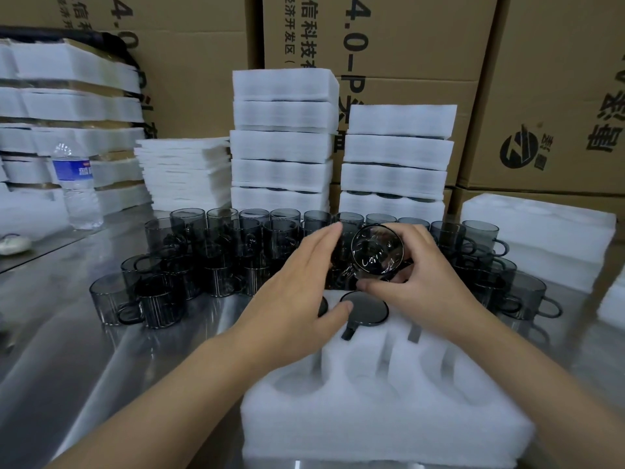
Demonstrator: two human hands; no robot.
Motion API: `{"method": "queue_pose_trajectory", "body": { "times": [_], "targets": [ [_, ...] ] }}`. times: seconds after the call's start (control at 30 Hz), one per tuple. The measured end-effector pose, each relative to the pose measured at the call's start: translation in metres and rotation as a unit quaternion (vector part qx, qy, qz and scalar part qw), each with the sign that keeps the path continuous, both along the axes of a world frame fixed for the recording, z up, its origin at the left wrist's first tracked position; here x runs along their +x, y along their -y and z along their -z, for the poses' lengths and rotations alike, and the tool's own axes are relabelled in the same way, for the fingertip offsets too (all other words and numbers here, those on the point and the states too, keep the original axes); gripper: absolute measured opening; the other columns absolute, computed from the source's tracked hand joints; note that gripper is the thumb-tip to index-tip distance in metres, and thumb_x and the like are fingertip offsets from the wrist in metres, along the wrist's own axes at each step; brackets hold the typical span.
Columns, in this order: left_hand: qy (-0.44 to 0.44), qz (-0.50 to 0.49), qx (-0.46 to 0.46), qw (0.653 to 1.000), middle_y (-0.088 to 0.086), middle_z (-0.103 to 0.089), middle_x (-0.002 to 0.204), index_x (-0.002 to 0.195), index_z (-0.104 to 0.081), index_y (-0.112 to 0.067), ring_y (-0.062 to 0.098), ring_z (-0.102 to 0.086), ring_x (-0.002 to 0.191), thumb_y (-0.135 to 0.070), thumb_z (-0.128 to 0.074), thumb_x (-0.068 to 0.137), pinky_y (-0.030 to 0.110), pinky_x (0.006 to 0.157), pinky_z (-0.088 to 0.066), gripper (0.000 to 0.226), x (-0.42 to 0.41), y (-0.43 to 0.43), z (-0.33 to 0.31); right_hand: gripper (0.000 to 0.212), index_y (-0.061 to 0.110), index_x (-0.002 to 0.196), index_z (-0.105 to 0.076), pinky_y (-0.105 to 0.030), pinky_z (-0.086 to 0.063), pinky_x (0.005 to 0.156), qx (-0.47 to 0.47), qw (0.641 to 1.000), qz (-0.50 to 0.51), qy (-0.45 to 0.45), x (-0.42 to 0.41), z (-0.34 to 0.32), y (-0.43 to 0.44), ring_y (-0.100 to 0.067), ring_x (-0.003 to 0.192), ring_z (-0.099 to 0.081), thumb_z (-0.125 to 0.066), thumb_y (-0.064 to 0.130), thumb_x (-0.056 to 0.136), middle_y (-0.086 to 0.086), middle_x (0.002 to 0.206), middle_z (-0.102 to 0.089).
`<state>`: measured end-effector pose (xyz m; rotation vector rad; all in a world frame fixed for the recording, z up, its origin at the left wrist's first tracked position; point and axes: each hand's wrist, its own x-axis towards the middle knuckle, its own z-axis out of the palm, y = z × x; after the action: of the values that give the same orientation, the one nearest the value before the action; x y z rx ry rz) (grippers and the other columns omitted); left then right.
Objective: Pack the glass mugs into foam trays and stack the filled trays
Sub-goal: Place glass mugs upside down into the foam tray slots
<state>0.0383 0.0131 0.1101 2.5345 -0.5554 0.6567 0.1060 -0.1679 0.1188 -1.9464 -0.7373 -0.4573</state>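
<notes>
A white foam tray (382, 421) with round pockets lies on the steel table in front of me. One smoky glass mug (364, 308) sits in a far-row pocket, its handle in the slot. My right hand (426, 282) grips another glass mug (377, 249), tilted so its bottom faces me, just above the tray's far edge. My left hand (301, 296) hovers with straight fingers beside that mug, its thumb touching the seated mug's rim. Several loose mugs (209, 255) stand in rows behind the tray.
Two stacks of filled foam trays (284, 143) (395, 164) rise behind the mugs, with thin foam sheets (184, 174) to their left. A water bottle (76, 187) stands at left. An empty foam tray (541, 242) lies at right. Cardboard boxes (422, 38) form the back wall.
</notes>
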Motion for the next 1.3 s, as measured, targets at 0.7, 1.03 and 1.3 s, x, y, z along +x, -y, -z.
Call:
{"method": "queue_pose_trajectory", "body": {
  "times": [0.7, 1.03, 1.3],
  "targets": [
    [-0.103, -0.022, 0.102, 0.989, -0.009, -0.051, 0.091, 0.091, -0.054, -0.020, 0.014, -0.049, 0.091, -0.037, -0.035, 0.101, 0.033, 0.086, -0.038, 0.028, 0.0067, -0.0015, 0.0007, 0.060, 0.049, 0.114, -0.048, -0.007, -0.040, 0.074, -0.072, 0.996, -0.056, -0.024, -0.0008, 0.0024, 0.0028, 0.002, 0.090, -0.056, -0.078, 0.021, 0.070, 0.017, 0.111, -0.049],
    [-0.107, -0.026, 0.110, 0.988, -0.006, -0.058, 0.101, 0.103, -0.061, -0.016, 0.014, -0.052, 0.097, -0.037, -0.035, 0.100, 0.037, 0.091, -0.041, 0.033, 0.0099, -0.0028, 0.0030, 0.059, 0.047, 0.115, -0.047, -0.003, -0.036, 0.076, -0.090, 0.994, -0.054, -0.040, 0.0001, 0.0030, 0.0033, 0.007, 0.094, -0.053, -0.078, 0.028, 0.068, 0.019, 0.110, -0.045],
    [-0.112, -0.022, 0.102, 0.988, -0.008, -0.059, 0.118, 0.116, -0.061, -0.019, 0.012, -0.051, 0.113, -0.043, -0.037, 0.098, 0.036, 0.100, -0.038, 0.039, 0.0104, -0.0036, 0.0037, 0.054, 0.047, 0.109, -0.048, -0.006, -0.038, 0.079, -0.097, 0.993, -0.054, -0.045, -0.0009, 0.0017, 0.0047, 0.007, 0.097, -0.052, -0.079, 0.031, 0.068, 0.019, 0.109, -0.048]
  ]
}}
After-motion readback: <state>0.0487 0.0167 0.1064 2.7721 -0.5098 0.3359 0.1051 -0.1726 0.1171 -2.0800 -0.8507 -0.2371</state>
